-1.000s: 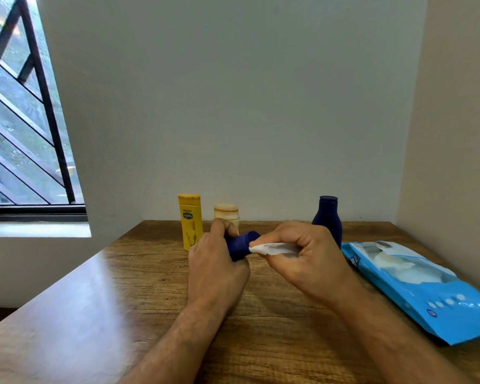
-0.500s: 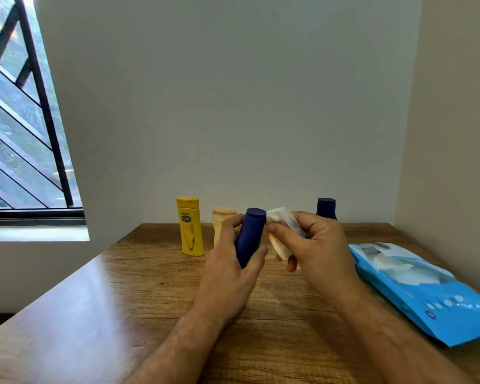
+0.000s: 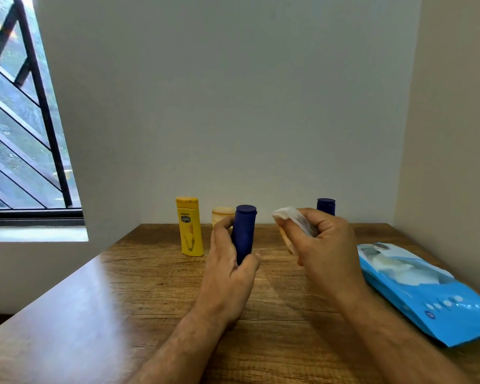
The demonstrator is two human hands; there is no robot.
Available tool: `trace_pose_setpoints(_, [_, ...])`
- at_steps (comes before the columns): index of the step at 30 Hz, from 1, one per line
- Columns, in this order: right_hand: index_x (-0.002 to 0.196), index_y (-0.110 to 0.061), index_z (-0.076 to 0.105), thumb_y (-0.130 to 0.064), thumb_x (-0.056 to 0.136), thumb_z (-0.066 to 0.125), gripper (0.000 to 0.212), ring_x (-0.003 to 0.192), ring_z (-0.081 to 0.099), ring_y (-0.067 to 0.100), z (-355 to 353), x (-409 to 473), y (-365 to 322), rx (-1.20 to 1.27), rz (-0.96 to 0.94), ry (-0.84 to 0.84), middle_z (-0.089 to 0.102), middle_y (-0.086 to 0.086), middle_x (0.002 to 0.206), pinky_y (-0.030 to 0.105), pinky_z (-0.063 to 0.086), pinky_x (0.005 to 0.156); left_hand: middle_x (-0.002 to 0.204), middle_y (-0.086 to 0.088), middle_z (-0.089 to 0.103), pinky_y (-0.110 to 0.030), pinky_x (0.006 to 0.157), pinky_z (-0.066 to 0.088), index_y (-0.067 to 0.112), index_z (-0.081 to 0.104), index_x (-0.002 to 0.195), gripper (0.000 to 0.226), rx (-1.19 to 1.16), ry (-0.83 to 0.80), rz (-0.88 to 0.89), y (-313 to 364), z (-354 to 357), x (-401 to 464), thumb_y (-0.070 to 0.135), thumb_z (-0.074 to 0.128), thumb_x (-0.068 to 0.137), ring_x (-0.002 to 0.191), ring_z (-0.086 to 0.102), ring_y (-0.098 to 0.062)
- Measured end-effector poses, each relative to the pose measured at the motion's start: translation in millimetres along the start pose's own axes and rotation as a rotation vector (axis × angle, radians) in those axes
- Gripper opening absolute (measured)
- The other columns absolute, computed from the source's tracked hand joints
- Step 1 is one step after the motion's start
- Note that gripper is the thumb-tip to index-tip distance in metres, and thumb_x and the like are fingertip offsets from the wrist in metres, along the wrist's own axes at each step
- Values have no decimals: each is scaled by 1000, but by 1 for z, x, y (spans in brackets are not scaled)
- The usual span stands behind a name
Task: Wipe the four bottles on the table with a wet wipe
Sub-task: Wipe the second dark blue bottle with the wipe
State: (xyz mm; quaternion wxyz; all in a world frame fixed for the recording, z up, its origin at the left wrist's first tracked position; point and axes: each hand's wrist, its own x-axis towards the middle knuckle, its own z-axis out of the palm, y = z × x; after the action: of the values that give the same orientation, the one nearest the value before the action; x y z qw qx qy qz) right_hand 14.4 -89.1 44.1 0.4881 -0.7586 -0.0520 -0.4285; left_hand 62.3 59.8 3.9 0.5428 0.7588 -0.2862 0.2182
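A: Obs. — left hand (image 3: 227, 261) grips the dark blue bottle (image 3: 244, 234) round its lower body, upright, cap up, raised above the surface (image 3: 155, 286); right hand (image 3: 322, 245) pinches the bunched wet wipe (image 3: 291, 218), just beside the bottle but apart from it.

B: Handling of the bottle?

A: Judged light; one hand carries it without strain; the plastic looks rigid and smooth, so likely slick once damp; hold low on the body, leaving shoulder and cap free for the wipe.

B: And the wipe?

A: Soft, limp, no stiffness of its own; best wadded against the fingertips so pressure gets through.

B: The others?

A: Yellow bottle (image 3: 190, 227), cream bottle (image 3: 222, 216) and second dark blue bottle (image 3: 326, 206) stand at the back of the surface by the wall; the cream one is partly hidden by the left hand; blue wipes pack (image 3: 427, 295) lies on the right, flap open.

B: Risk?

A: A narrow bottle may tip when set down; a firm low grip should serve.
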Motion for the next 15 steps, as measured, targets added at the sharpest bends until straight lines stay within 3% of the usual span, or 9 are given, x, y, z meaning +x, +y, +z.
trace_pose_setpoints(3, [99, -31, 74, -27, 86, 71, 14, 73, 63, -9, 3, -5, -5, 62, -35, -117, 67, -29, 74, 6, 46, 53, 124, 10, 40, -13, 82, 41, 41, 23, 137, 59, 26, -54, 6, 2, 2, -2, 42, 55, 87, 103, 47, 5])
trace_pose_setpoints(6, [102, -28, 75, -19, 86, 70, 19, 87, 64, -6, 7, -11, -10, 62, -97, -182, 71, -18, 89, 6, 48, 62, 132, 17, 36, -14, 93, 47, 38, 24, 143, 71, 67, -92, 37, 2, 2, -2, 50, 66, 87, 118, 47, 5])
trace_pose_setpoints(9, [103, -28, 73, -26, 88, 69, 16, 91, 63, -6, 6, -7, -8, 45, -87, -104, 70, -18, 91, 5, 47, 65, 127, 18, 43, -25, 93, 54, 37, 39, 133, 77, 133, -59, 67, 2, 1, 1, 53, 81, 71, 115, 51, -2])
trace_pose_setpoints(12, [99, -34, 72, -31, 87, 69, 12, 91, 62, -7, 4, -3, -5, -20, -107, -28, 69, -23, 87, 4, 46, 69, 121, 20, 44, -25, 92, 54, 39, 43, 124, 72, 166, -29, 59, 5, 2, 2, 48, 87, 67, 110, 52, 1])
trace_pose_setpoints(15, [95, -38, 69, -20, 87, 70, 20, 93, 60, -5, 2, -3, -1, -62, -155, -112, 67, -22, 89, 4, 46, 70, 113, 21, 46, -22, 88, 53, 45, 45, 117, 66, 105, -20, -17, 8, 5, 1, 42, 88, 67, 102, 53, 3])
